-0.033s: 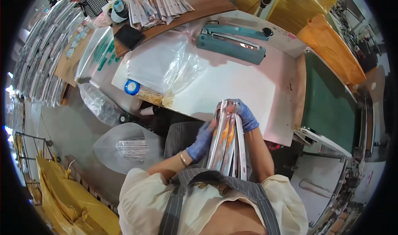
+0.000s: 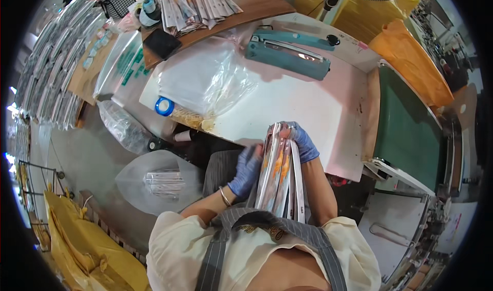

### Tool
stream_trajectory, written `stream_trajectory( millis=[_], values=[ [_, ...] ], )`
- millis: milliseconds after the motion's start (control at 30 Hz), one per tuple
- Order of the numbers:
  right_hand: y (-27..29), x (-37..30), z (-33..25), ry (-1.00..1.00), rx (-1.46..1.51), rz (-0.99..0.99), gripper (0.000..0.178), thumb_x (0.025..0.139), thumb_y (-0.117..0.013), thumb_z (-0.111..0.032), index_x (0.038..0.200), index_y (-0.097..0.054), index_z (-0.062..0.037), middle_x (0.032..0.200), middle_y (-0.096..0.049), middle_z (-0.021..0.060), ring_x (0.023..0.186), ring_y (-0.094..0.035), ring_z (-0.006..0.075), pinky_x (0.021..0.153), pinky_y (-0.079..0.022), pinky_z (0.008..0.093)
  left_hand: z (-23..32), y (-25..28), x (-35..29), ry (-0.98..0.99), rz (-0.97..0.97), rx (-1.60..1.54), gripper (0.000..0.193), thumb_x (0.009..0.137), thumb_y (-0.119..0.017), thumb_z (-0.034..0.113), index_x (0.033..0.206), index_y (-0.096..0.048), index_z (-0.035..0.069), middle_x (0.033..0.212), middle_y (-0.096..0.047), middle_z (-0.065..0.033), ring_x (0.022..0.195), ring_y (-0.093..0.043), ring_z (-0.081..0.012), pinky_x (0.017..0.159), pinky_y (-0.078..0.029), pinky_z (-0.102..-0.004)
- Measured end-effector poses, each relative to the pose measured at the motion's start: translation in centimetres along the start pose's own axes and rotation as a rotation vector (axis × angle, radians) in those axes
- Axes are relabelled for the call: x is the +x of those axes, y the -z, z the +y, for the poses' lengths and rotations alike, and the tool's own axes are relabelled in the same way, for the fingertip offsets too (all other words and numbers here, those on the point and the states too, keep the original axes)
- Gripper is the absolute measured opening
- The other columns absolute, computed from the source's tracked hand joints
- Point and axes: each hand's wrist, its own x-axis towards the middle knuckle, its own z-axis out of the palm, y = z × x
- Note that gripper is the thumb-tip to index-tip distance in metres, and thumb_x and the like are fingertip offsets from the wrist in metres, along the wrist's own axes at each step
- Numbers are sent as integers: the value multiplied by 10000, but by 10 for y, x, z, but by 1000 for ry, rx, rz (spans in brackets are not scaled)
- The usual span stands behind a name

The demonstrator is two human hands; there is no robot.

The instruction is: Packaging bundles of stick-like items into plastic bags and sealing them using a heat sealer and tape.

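A bundle of long, slim printed packets [image 2: 279,175] stands upright against my apron, with white edges and orange patches showing. My right hand [image 2: 304,143], in a blue fingerless glove, grips the bundle round its top right side, thumb across the upper end. On the bundle's left side is my left hand [image 2: 246,173], gloved the same way. Its fingers are stretched out and slightly blurred, close beside the packets and not wrapped round them.
A teal bag sealer [image 2: 287,54] sits at the back of the white table [image 2: 303,101], right of clear plastic bags [image 2: 205,80]. More packets [image 2: 197,8] lie on a brown shelf. An open plastic bag [image 2: 159,183] holding packets stands lower left; a green-topped surface [image 2: 408,126] is at right.
My left hand has shifted slightly left, away from the bundle's side. My right hand and the packets are almost unmoved.
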Motion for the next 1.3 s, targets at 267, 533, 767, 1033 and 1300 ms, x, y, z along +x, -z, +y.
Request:
stream_trajectory(
  millis=[267,533,767,1033,1300],
  values=[
    [-43,30,20,-46,-29,-71,309,679,-603,-189,883,-605,43,792,-625,138,701,-613,215,683,-505,307,72,112,132,-567,104,1748,477,748,-556,155,1217,-485,97,1345,-375,-56,1048,-499,-274,837,-436,-404],
    [-56,64,50,-130,-10,-135,596,717,-611,-129,1269,-425,0,956,-592,74,812,-583,147,767,-474,239,97,84,14,-699,-339,1771,632,747,-478,19,1353,-306,67,1383,-334,-144,706,-598,-271,586,-497,-343],
    [-37,73,56,79,-85,-87,886,723,-729,-318,1405,-213,-87,1104,-528,64,937,-528,151,828,-453,275,80,72,-7,-930,-133,1342,486,741,-502,5,1221,-437,41,1202,-513,-139,645,-582,-262,520,-477,-329],
    [-6,29,45,367,-120,115,1084,663,-744,-471,1421,-82,-71,1198,-456,101,988,-512,175,841,-456,304,55,20,27,-729,178,846,130,775,-535,8,889,-482,39,768,-497,-112,651,-521,-267,560,-415,-318],
    [-4,-69,68,250,-63,247,824,785,-603,-504,1366,-252,-36,1225,-462,90,1061,-476,165,920,-395,303,25,18,-4,-759,-57,938,95,782,-528,-10,863,-491,23,778,-489,-117,669,-522,-288,574,-435,-314]
  ],
)
